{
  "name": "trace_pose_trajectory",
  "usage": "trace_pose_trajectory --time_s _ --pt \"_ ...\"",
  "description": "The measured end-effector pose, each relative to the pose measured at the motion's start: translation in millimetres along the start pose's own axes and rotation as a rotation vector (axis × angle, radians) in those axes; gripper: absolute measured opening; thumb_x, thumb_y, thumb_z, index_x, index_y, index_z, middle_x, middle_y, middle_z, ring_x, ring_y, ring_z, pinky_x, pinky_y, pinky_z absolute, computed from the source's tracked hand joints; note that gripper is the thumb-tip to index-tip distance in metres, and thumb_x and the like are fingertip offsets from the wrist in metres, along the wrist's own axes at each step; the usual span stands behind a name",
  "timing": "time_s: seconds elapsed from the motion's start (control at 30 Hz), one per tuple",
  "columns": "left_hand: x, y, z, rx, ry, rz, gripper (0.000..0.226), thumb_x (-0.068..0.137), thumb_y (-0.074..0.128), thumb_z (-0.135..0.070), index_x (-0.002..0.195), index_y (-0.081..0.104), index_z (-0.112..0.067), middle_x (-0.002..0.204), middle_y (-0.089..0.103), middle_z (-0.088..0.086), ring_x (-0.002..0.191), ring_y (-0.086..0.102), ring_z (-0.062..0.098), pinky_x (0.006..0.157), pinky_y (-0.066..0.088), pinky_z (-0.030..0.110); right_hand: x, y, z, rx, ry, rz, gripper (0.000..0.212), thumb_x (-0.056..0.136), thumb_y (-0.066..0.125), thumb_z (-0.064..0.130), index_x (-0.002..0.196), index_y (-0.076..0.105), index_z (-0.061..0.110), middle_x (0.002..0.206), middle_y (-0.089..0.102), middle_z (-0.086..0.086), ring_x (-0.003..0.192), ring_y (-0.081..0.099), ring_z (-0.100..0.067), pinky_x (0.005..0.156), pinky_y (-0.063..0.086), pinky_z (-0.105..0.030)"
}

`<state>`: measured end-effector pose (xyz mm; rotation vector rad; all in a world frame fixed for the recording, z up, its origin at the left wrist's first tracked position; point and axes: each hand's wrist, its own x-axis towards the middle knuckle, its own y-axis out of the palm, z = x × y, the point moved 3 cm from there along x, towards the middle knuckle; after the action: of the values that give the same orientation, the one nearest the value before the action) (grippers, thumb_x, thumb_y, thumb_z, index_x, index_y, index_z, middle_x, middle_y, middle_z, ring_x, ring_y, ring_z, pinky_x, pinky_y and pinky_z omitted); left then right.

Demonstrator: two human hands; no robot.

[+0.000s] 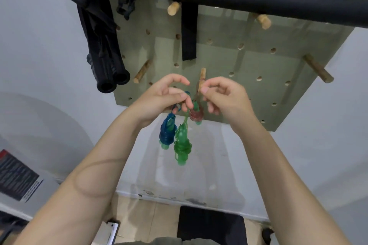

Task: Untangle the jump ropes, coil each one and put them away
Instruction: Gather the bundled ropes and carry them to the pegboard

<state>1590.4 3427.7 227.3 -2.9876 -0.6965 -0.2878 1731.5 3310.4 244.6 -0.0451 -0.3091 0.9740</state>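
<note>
Three coiled jump ropes hang in front of the green pegboard (249, 61), near its lower edge. The blue rope (167, 132) and the green rope (182, 144) hang at about 6 o'clock from the left hand (165, 98), the green one lower and toward 5 o'clock of the blue one. The left fingers are curled and a blue loop passes around them, so this hand holds the blue rope; the green strand also rises to this hand, but I cannot tell which finger carries it. The red rope (196, 114) hangs at 6 o'clock from a wooden peg (202, 76) and seems already hung on it. The right hand (223, 95) is at 3 o'clock of this peg, its thumb and first finger close together at the red loop; whether they truly pinch it I cannot tell. I judge these ropes to be light, soft plastic cord, a little springy and smooth, so a coil may open easily. The best place to take hold is the free loop on top, not the wrapped bundle or the small green handles.
</note>
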Motion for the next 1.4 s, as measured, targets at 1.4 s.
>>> trace_pose_trajectory --time_s 1.4 --pt "78.4 1.7 20.8 -0.089 -0.062 -0.465 0.006 0.086 0.072 -0.002 0.088 0.069 -0.008 0.070 0.073 0.005 0.061 0.068 0.015 0.064 0.059 0.023 55.7 -0.9 -31.9 0.161 0.183 -0.150 0.007 0.096 0.056 0.006 0.093 0.060 0.002 0.067 0.070 -0.012 0.059 0.067 -0.020 0.064 0.059 -0.032"
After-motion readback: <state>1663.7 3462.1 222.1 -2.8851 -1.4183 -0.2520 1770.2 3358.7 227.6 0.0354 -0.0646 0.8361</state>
